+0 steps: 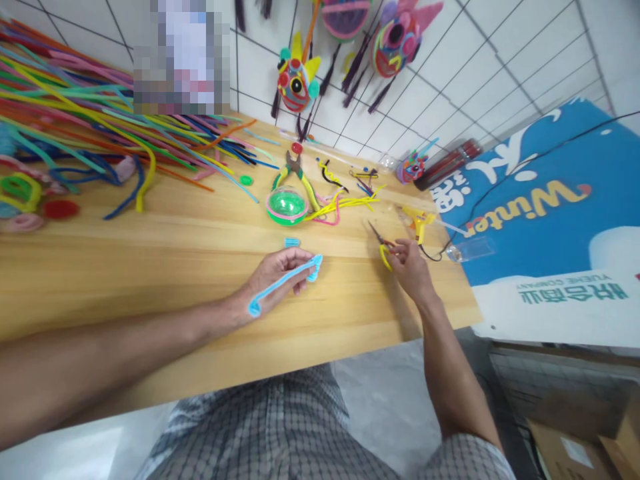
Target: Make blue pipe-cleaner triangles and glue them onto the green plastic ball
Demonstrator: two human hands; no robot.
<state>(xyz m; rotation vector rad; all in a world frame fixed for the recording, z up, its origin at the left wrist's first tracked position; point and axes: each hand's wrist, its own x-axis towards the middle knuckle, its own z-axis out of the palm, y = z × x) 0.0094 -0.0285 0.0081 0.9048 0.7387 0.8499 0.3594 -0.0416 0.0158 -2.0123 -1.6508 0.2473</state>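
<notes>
My left hand (pixel 274 272) pinches a light blue pipe cleaner (pixel 285 281) over the wooden table. One end is coiled into a small disc near my wrist, and the other is folded at my fingertips. To the right, my right hand (pixel 413 268) has its fingers closed around the handles of yellow-handled scissors (pixel 385 256), whose blades point away to the upper left. Just beyond my left fingers lies a short light blue bundle (pixel 292 243). Farther back sits a clear, pink-rimmed half-sphere with green inside (pixel 287 205), touching green-and-yellow pliers (pixel 295 167).
Many coloured pipe cleaners (pixel 100 113) are heaped at the left. Yellow and pink stems (pixel 345 203) lie mid-table. A yellow glue gun (pixel 419 225) with its cable stands right, by a blue printed board (pixel 520 200). Decorated masks (pixel 296 83) hang on the tiled wall.
</notes>
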